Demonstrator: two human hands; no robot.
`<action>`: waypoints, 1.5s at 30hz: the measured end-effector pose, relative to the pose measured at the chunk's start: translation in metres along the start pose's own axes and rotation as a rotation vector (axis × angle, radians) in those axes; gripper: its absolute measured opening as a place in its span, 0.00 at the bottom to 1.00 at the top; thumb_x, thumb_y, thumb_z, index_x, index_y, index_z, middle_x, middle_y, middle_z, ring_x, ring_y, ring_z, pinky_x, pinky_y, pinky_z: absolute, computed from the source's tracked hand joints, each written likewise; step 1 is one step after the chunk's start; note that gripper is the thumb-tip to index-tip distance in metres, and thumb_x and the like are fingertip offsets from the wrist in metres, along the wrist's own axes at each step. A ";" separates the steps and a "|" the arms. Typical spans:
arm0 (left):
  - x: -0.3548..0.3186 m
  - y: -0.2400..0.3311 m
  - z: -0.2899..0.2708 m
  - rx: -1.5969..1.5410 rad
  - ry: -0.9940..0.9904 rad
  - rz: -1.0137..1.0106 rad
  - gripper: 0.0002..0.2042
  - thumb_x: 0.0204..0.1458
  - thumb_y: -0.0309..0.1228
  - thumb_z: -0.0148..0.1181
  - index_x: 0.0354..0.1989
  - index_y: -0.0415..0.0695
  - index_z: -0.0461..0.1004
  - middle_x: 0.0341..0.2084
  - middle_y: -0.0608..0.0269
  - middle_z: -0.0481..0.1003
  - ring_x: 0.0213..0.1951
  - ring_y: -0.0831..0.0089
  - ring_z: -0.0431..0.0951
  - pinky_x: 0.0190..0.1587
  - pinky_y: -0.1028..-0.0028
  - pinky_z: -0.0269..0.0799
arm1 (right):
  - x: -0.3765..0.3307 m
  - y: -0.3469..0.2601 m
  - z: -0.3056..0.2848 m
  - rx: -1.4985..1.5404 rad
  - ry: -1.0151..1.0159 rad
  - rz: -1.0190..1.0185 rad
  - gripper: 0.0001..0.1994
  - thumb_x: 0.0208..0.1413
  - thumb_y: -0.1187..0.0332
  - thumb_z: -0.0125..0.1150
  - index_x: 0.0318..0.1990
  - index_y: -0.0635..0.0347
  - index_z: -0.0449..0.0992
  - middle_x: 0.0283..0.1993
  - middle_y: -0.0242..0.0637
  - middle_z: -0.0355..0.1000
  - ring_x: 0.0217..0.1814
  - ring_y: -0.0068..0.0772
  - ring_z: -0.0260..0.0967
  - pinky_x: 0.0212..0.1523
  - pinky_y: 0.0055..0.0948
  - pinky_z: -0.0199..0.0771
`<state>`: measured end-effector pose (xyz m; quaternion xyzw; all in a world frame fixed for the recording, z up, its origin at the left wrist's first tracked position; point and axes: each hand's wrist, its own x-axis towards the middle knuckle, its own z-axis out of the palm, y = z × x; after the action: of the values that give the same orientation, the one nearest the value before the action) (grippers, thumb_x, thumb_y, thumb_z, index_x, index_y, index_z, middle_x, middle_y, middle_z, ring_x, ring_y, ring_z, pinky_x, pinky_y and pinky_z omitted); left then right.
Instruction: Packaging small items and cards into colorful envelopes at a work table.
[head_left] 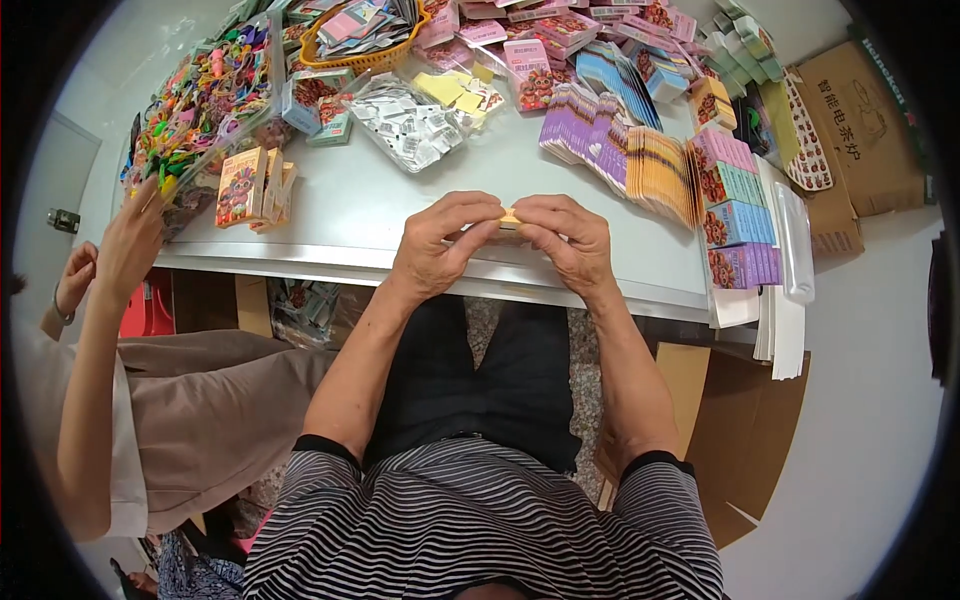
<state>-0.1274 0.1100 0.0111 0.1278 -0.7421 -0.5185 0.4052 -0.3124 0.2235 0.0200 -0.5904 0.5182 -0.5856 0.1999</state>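
Note:
My left hand [442,240] and my right hand [568,242] meet over the table's front edge, fingers and thumbs pinching the two ends of a small orange carton [509,217]. Only a narrow strip of it shows between the fingertips; the rest is hidden. To the right lies a fanned row of flat orange cartons [660,175], beside flat purple cartons [588,125]. Left of my hands stand several made-up orange boxes [243,188] with a cartoon figure on them.
At the left, a co-worker's hand [133,237] reaches to a heap of colourful cords and trinkets [205,95]. Bagged white packets [405,125] lie mid-table, behind them a yellow basket [392,52] of cards. Pink boxes [530,75] pile up at the back; stacked boxes [735,215] line the right edge.

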 end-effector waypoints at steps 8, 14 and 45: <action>0.001 0.003 0.001 0.065 -0.009 0.061 0.11 0.54 0.21 0.67 0.46 0.42 0.82 0.44 0.57 0.81 0.41 0.69 0.83 0.36 0.74 0.82 | -0.001 0.001 -0.003 -0.231 -0.014 -0.170 0.13 0.51 0.76 0.73 0.45 0.55 0.85 0.47 0.40 0.80 0.41 0.35 0.79 0.41 0.29 0.81; 0.006 -0.011 -0.001 0.218 -0.004 0.212 0.12 0.52 0.21 0.69 0.45 0.42 0.82 0.42 0.55 0.81 0.41 0.63 0.84 0.41 0.69 0.80 | -0.002 0.007 0.005 -0.284 0.045 -0.192 0.14 0.49 0.77 0.74 0.45 0.55 0.85 0.48 0.40 0.79 0.40 0.34 0.79 0.39 0.29 0.81; -0.027 0.037 -0.230 0.355 0.775 -0.310 0.24 0.59 0.38 0.68 0.56 0.34 0.73 0.40 0.60 0.80 0.42 0.78 0.77 0.43 0.78 0.72 | 0.066 -0.023 0.183 0.640 -0.205 0.735 0.32 0.64 0.54 0.63 0.64 0.73 0.64 0.58 0.51 0.71 0.60 0.40 0.73 0.58 0.36 0.75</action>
<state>0.0670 -0.0111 0.0611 0.4896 -0.5852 -0.3515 0.5425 -0.1536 0.1084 0.0290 -0.3322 0.4638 -0.5450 0.6144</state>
